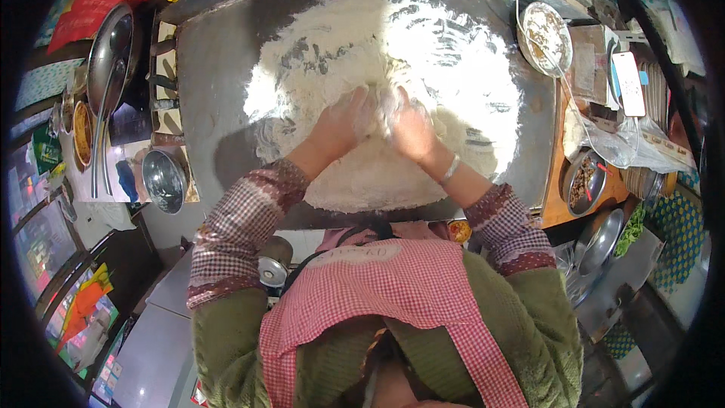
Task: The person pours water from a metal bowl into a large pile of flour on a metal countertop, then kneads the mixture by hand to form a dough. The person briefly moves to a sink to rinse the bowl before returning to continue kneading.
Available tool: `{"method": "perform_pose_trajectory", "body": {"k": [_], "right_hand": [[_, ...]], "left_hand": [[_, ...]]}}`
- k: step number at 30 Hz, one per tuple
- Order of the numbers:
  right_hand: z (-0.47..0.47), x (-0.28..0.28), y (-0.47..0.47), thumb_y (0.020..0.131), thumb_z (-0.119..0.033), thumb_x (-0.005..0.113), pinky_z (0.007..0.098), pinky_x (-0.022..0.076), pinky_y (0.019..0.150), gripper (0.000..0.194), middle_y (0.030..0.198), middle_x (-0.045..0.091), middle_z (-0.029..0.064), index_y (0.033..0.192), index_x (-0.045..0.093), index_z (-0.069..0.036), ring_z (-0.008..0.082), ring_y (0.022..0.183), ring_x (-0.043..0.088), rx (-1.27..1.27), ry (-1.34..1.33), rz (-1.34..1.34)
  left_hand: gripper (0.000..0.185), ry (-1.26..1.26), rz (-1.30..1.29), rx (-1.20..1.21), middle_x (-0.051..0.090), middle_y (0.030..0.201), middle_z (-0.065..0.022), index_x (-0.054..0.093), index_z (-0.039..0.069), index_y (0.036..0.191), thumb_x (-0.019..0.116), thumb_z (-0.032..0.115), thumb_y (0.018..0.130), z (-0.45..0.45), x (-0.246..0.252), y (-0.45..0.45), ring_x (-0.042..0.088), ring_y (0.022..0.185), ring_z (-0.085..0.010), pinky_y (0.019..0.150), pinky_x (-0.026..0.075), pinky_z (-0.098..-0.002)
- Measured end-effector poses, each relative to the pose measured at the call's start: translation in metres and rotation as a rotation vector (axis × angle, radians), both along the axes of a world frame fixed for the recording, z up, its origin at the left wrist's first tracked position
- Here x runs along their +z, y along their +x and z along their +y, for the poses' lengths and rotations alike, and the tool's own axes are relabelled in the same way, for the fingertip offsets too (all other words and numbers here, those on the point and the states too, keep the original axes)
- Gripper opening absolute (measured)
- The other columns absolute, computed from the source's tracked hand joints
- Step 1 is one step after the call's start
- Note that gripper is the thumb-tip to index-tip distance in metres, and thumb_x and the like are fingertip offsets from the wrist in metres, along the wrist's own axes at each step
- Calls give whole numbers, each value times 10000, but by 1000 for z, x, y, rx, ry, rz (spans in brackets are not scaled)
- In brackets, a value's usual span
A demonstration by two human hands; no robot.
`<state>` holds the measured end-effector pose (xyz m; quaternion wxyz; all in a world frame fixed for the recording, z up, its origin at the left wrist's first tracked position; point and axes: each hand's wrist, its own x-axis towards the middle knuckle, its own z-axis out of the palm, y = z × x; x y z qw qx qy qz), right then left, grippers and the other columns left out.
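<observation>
A wide layer of white flour [362, 181] covers the middle of a dark work surface [218, 96]. Both hands are dusted with flour and sit close together over it. My left hand [346, 119] is left of the middle, with its fingers pointing away from me. Beside it, across a narrow gap, is my right hand [409, 122], with a metal bracelet [450, 169] on its wrist. Bright glare and pale flour blur the fingertips, so whether either hand holds something cannot be told. Checked sleeve covers reach over both forearms.
A floury bowl [545, 39] stands at the surface's back right corner. Further right are a phone [628, 84] with a white cable and a bowl of brown filling [584, 182]. On the left are a metal bowl [164, 181] and a large wok [110, 59] with long-handled utensils.
</observation>
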<state>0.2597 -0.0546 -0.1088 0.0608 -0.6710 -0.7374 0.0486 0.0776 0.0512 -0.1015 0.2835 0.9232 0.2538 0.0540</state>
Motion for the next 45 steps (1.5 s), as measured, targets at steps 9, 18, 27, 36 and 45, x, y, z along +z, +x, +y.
{"method": "perform_pose_trajectory", "body": {"k": [9, 18, 27, 36, 45], "right_hand": [[48, 87, 62, 787, -141, 710, 509, 468, 1051, 527, 1229, 652, 218, 1293, 578, -68, 444, 1232, 552, -50, -423, 469], [144, -1, 47, 902, -341, 601, 448, 409, 1103, 511, 1284, 643, 169, 1342, 577, -81, 350, 1184, 603, 55, -157, 352], [-22, 102, 57, 809, -221, 732, 505, 355, 1147, 703, 1442, 431, 331, 1439, 484, -32, 437, 1369, 411, 12, -16, 537], [4, 6, 76, 723, -46, 740, 531, 507, 938, 647, 1397, 449, 354, 1338, 544, -1, 420, 1070, 619, -373, 22, 103], [-6, 109, 40, 691, -25, 750, 443, 538, 935, 651, 1361, 441, 354, 1306, 542, 24, 428, 1162, 564, -300, 69, -48]], "left_hand": [[889, 24, -165, -25, 504, 1347, -180, 421, 90, 1473, 848, 237, 708, 28, 75, -7, 610, 1090, -344, 780, 574, -430], [1184, -246, -120, 246, 339, 1448, -321, 346, 38, 1521, 946, 404, 568, 48, 19, 0, 338, 1373, -480, 1163, 307, -478], [623, 0, 304, -210, 475, 1433, -160, 565, 220, 1394, 736, 273, 798, -39, 62, 38, 431, 1319, -465, 1043, 352, -657], [598, 554, -196, -218, 433, 1499, -151, 519, 283, 1451, 624, 146, 878, 27, -30, 88, 405, 1324, -523, 853, 484, -616], [992, 171, -245, 11, 265, 1635, -126, 256, 187, 1598, 784, 162, 758, 9, 34, 46, 339, 1441, -423, 1178, 301, -522]]}}
